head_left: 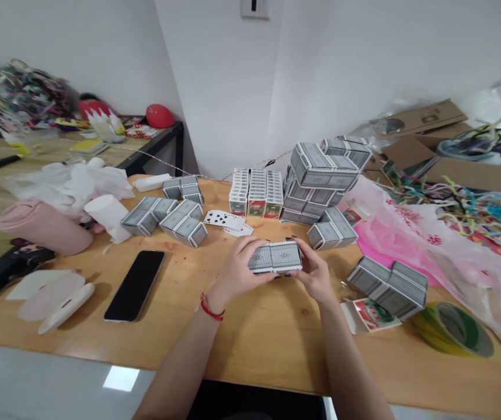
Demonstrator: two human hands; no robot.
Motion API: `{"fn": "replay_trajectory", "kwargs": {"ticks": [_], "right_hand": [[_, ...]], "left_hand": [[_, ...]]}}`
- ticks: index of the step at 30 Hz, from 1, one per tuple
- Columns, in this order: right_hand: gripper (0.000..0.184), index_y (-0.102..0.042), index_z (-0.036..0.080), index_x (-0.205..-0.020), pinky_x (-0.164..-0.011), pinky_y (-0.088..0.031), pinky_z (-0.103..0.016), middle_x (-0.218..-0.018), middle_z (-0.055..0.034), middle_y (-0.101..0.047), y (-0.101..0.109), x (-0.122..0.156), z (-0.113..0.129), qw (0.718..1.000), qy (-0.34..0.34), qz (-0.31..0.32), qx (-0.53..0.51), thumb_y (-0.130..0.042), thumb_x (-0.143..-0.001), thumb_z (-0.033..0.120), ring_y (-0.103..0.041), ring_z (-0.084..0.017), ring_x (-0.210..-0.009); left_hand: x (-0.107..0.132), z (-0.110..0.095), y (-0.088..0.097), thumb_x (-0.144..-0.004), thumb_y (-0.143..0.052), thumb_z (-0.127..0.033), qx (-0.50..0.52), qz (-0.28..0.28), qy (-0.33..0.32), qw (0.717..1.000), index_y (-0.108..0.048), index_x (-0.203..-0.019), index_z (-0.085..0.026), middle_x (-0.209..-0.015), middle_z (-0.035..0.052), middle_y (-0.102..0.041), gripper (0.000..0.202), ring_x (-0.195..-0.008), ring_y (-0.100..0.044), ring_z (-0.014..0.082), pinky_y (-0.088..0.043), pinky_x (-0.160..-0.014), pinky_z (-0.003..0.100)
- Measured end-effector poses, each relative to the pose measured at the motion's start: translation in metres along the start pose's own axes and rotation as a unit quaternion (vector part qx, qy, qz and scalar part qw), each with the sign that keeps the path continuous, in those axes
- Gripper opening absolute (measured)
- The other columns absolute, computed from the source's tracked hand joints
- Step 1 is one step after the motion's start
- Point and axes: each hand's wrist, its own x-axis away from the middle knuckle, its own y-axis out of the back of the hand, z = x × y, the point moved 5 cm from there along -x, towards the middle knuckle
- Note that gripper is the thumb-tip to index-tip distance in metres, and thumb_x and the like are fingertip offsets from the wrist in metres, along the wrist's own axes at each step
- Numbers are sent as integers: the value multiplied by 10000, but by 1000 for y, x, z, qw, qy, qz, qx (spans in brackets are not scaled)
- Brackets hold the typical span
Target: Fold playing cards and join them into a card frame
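Observation:
Between my two hands, just above the wooden table (272, 350), is a block of playing cards (277, 256) with grey patterned backs, made of two side-by-side parts. My left hand (242, 265), with a red string at the wrist, grips its left end. The right end is held by my right hand (314, 271), thumb and fingers on its edges. Loose playing cards (224, 220) lie face up beyond my left hand. Further back stand rows of card boxes (256, 192). A tall stack of grey card blocks (320, 175) rises behind my right hand, with another card block (333, 227) before it.
More card blocks (183, 221) sit at the left. A black phone (135, 286) lies near the left front, by a pink pouch (44, 227). At the right are a card block (388, 286), an opened card box (375, 315), yellow tape (452, 329) and a plastic bag (443, 239).

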Motion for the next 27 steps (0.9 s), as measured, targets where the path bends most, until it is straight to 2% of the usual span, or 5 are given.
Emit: {"fn": "replay_trajectory", "kwargs": {"ticks": [11, 18, 27], "right_hand": [[625, -509, 238, -1154, -967, -343, -400, -1204, -80, -513, -1, 1, -1, 1000, -14, -5, -22, -740, -576, 289, -458, -241, -1126], [608, -506, 241, -1157, -971, -336, -397, -1209, -78, -498, -1, 1, 2, 1000, -11, 9, -23, -730, -593, 277, -450, -243, -1132], [632, -499, 242, -1175, -955, -361, -409, -1233, -93, -500, -1, 1, 1, 1000, -3, 3, -1, -724, -593, 345, -451, -253, -1143]], "left_hand": [[3, 4, -5, -649, -644, -334, 3, -17, -22, 1000, -488, -1107, -210, -1074, 76, -492, 499, -1020, -475, 210, -405, -895, 394], [2, 0, -6, -632, -643, -462, -36, 2, -20, 999, -431, -1190, -206, -1098, 90, -467, 649, -1033, -442, 232, -374, -913, 413], [4, 4, -8, -682, -610, -429, -43, -11, -34, 998, -482, -1115, -200, -1043, 80, -491, 506, -993, -452, 218, -385, -883, 396]]}}
